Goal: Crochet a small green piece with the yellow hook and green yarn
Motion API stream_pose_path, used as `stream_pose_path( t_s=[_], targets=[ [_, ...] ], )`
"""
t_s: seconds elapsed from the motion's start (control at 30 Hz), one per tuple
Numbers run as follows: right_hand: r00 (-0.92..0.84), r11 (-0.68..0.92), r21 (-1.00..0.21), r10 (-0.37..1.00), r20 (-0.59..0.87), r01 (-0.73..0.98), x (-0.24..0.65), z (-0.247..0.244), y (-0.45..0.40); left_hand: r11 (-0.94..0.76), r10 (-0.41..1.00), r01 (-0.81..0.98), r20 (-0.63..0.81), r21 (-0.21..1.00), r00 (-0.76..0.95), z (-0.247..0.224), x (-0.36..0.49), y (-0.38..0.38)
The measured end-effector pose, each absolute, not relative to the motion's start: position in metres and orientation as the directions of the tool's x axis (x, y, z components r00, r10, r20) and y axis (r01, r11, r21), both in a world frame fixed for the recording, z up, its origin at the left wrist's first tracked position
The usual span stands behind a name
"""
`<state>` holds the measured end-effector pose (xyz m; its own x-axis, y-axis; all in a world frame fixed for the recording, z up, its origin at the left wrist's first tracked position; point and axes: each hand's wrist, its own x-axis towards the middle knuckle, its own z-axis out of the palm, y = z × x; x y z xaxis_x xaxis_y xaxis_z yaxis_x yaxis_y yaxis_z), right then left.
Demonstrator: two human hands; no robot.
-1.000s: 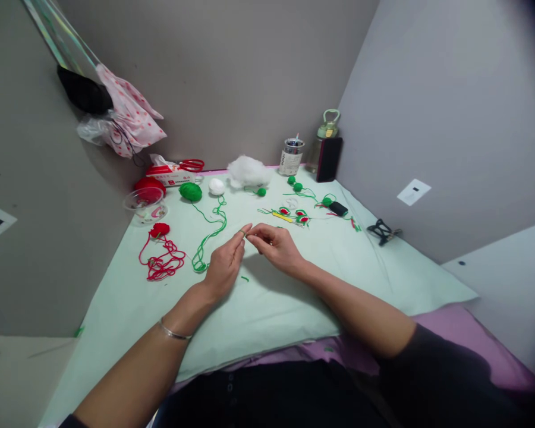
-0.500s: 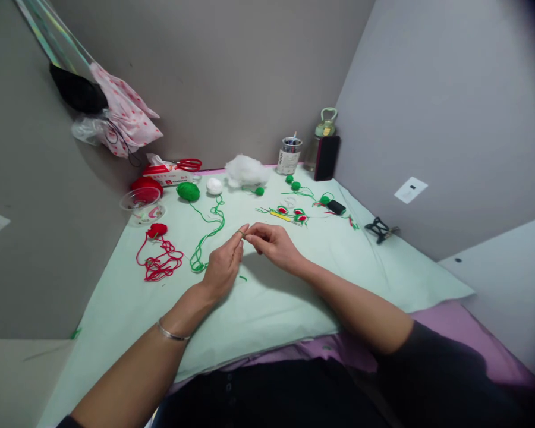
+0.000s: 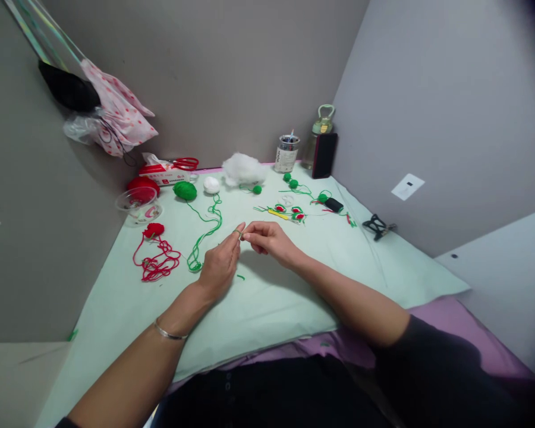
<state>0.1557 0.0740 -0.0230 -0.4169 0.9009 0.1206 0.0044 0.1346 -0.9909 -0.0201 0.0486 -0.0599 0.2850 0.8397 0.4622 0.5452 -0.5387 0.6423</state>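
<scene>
My left hand (image 3: pixel 220 264) and my right hand (image 3: pixel 267 241) meet fingertip to fingertip above the middle of the table. A bit of green yarn (image 3: pixel 239 232) shows at the left fingertips, and the left fingers are closed on it. My right thumb and forefinger pinch at the same spot; what lies between them is mostly hidden. Loose loops of green yarn (image 3: pixel 195 261) run on the cloth beside my left hand, near a green yarn ball (image 3: pixel 185 191) and a white yarn ball (image 3: pixel 211 185). A short green snippet (image 3: pixel 241 277) lies below the hands.
Red yarn (image 3: pixel 158 264) lies tangled at left, before a clear plastic tub (image 3: pixel 138 208). Behind are red scissors (image 3: pixel 186 163) on a tissue box (image 3: pixel 163 174), and white stuffing (image 3: pixel 243 169). Small red-green crocheted pieces (image 3: pixel 296 214), a yellow-handled hook (image 3: pixel 277 214), a phone (image 3: pixel 325 156) and a black clip (image 3: pixel 376 227) stand or lie rightward.
The whole view has shifted slightly. Both hands stay together at the green yarn, with only a small shift of the fingers.
</scene>
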Motion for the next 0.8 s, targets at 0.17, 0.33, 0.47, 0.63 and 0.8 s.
stream_pose_path(
  t_s=[0.17, 0.33, 0.47, 0.63, 0.8],
  targets=[
    [-0.439, 0.13, -0.991, 0.889, 0.126, -0.021, 0.1558, -0.024, 0.0755, -0.541, 0.838, 0.568, 0.453, 0.62, 0.303, -0.0583, -0.02, 0.048],
    [-0.427, 0.112, -0.993, 0.897, 0.11, -0.02, 0.156, -0.0272, 0.0789, -0.521, 0.85, 0.594, 0.433, 0.613, 0.298, -0.0558, -0.0179, 0.0466],
    [-0.422, 0.117, -0.993, 0.899, 0.114, -0.02, 0.1566, -0.0292, 0.0806, -0.511, 0.857, 0.584, 0.426, 0.631, 0.29, -0.0569, -0.0166, 0.0462],
    [-0.405, 0.121, -0.993, 0.907, 0.115, -0.012, 0.1571, -0.0303, 0.0818, -0.513, 0.857, 0.548, 0.43, 0.66, 0.283, -0.0613, -0.0162, 0.0484],
    [-0.389, 0.125, -0.992, 0.914, 0.117, -0.004, 0.1576, -0.03, 0.0818, -0.501, 0.865, 0.543, 0.41, 0.674, 0.289, -0.0609, -0.016, 0.0489]
  ],
)
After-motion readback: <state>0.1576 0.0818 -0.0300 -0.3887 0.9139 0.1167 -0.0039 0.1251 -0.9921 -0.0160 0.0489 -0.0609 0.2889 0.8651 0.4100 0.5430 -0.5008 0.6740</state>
